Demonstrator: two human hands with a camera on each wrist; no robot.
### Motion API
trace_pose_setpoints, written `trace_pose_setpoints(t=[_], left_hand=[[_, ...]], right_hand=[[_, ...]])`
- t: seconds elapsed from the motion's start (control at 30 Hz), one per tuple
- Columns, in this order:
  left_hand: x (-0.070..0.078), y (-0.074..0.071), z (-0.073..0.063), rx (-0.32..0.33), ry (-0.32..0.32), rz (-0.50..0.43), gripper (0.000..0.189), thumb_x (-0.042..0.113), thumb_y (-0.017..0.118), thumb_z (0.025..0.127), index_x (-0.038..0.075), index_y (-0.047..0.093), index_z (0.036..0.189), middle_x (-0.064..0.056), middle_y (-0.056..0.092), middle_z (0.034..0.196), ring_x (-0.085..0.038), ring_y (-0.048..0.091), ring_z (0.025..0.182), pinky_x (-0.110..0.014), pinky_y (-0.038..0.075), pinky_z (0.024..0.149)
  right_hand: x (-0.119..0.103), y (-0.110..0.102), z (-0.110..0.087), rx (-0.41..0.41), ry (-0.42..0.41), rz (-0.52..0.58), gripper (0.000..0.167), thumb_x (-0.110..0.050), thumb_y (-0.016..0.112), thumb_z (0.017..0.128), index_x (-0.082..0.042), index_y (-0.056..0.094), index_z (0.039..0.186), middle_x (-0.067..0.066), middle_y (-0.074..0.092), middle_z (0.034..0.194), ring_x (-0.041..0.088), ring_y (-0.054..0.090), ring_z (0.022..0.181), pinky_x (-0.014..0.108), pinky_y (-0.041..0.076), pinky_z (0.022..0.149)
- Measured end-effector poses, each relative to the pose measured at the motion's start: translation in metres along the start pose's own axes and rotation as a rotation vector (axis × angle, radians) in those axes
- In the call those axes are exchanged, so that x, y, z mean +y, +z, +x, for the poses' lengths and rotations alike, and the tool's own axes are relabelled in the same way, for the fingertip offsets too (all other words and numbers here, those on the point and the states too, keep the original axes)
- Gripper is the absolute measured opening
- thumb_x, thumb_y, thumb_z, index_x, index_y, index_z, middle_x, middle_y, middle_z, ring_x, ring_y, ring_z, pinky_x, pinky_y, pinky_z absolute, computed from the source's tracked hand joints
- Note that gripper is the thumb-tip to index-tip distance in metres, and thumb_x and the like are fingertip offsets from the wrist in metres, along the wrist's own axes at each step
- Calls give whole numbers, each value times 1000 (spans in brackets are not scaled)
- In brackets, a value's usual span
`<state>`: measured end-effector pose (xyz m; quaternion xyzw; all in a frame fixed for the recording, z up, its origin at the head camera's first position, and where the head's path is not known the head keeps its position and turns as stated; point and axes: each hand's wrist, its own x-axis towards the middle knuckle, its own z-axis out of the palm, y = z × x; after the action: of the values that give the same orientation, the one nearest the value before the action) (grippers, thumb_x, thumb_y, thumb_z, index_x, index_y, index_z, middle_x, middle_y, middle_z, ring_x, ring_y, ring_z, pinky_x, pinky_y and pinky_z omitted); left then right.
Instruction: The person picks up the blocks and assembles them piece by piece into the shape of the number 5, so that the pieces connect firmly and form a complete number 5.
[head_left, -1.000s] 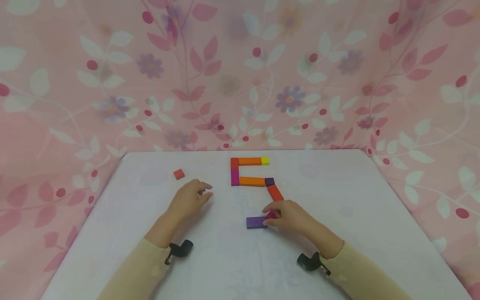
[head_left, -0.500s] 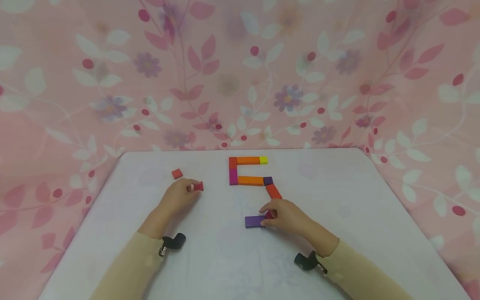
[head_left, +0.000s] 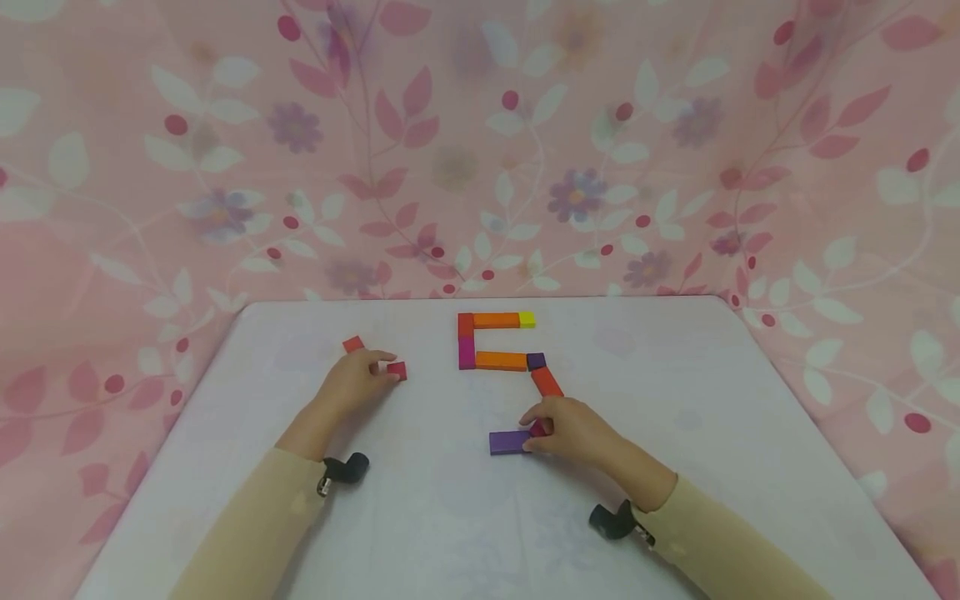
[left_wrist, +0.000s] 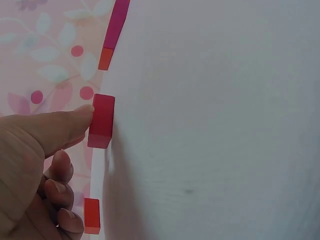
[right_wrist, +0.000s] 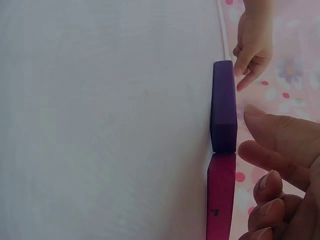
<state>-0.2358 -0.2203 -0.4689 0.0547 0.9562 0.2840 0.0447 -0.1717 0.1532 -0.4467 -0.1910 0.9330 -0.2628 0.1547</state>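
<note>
My left hand (head_left: 348,387) has its thumb and forefinger parted at the near side of a small red block (head_left: 397,371) on the table. In the left wrist view a fingertip meets or overlaps that block's (left_wrist: 101,122) edge. Beside the knuckles lies an orange-red block (head_left: 352,343), partly covered. My right hand (head_left: 581,433) hovers round a magenta block (head_left: 538,428) touching the end of a flat purple block (head_left: 508,442). In the right wrist view its fingertips stand apart from the purple block (right_wrist: 223,107) and magenta block (right_wrist: 221,195).
Farther back, coloured blocks form an angular line: a yellow block (head_left: 527,320), orange bars (head_left: 501,361), a magenta block (head_left: 467,352), a dark purple cube (head_left: 536,361) and a red-orange block (head_left: 547,382). A white cloth covers the table (head_left: 675,400); floral fabric (head_left: 480,167) hangs behind.
My left hand has drawn back leftward; the red block came into sight between its fingertips, and the fingers have since loosened, leaving it on the table. My right hand stays nearly still.
</note>
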Motion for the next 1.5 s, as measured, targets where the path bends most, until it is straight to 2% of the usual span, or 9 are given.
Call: trace_pose_setpoints(t=[0.17,0.37,0.57,0.67,0.97,1.1,1.37,1.5], left_hand=[[-2,-1,3,4,2,-1,33,27,75,91,13,73,120,-7,61,88,-25,53,81,-38,45,73],[-1,0,1,-20,-22,-6,31,28,75,91,15,74,119,-7,61,90,-25,54,84,-38,45,75],[2,1,-2,-38,3,-11,28,24,76,90,16,75,117,-7,61,92,-25,54,87,-40,46,79],[7,3,-4,-61,22,-14,26,24,77,89,16,76,114,-6,61,94,-24,54,89,-41,47,80],[19,8,-11,-147,14,-36,25,28,78,88,23,76,112,-4,60,95,-23,54,90,-39,47,80],[23,9,-14,-176,48,-60,23,27,79,86,23,76,109,-3,60,94,-22,54,91,-40,46,82],[36,22,-19,-232,126,-60,21,29,81,85,29,76,104,3,59,90,-18,53,89,-35,46,79],[48,28,-24,-267,124,-66,22,31,82,83,30,76,104,4,59,90,-18,53,89,-34,47,78]], right_hand=[[1,1,2,-19,13,2,29,-26,86,80,-20,78,107,-12,60,79,15,53,79,33,46,71],[1,2,2,-42,31,0,26,-25,85,81,-21,78,106,-11,61,81,15,53,81,33,46,73],[1,3,2,-48,32,1,24,-25,85,82,-21,79,104,-11,61,78,15,53,79,34,45,72],[2,3,3,-52,37,-3,23,-25,85,82,-22,79,104,-11,61,78,15,54,79,34,46,72],[2,4,4,-54,47,-7,23,-25,85,81,-23,79,104,-13,63,82,15,54,81,34,46,74],[2,5,4,-56,51,-8,23,-26,85,82,-23,79,104,-13,63,82,14,54,81,33,46,74],[3,5,5,-57,57,-4,22,-26,85,81,-24,79,103,-13,62,80,15,54,80,33,46,73],[3,5,5,-58,51,-10,23,-27,85,81,-24,79,104,-14,63,81,14,54,80,33,46,74]])
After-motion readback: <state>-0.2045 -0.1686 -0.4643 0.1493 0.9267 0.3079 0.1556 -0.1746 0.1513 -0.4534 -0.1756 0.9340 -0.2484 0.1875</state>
